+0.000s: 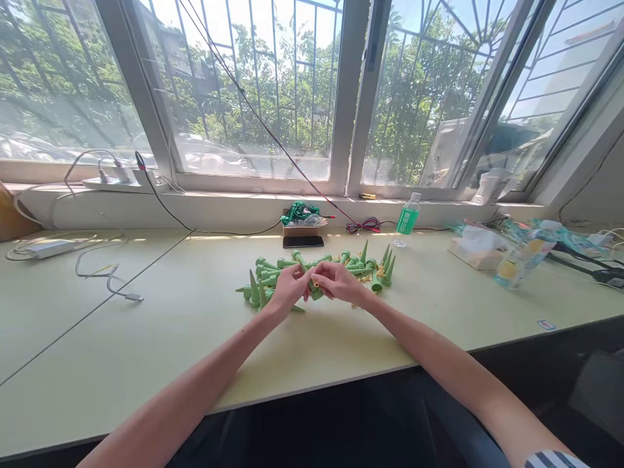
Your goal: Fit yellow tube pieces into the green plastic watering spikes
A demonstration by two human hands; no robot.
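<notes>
Apparently, a fitting step was in hand: at the frame's centre, the left hand (291, 286) gripped a green piece (299, 260) and the right hand (340, 281) pinched near its small yellow part (316, 284). Next seemed to call for steady alignment.

Bright daylight through grey-framed glass windows (258, 107) — pale sky (214, 19) bleached near-white, hazy glare low on glass. Pale yellow-green flat tabletop (185, 331) softly lit; dark below. Small light-green plastic spikes (254, 290) slightly soft — wide-angle distortion splays windows outward.
</notes>
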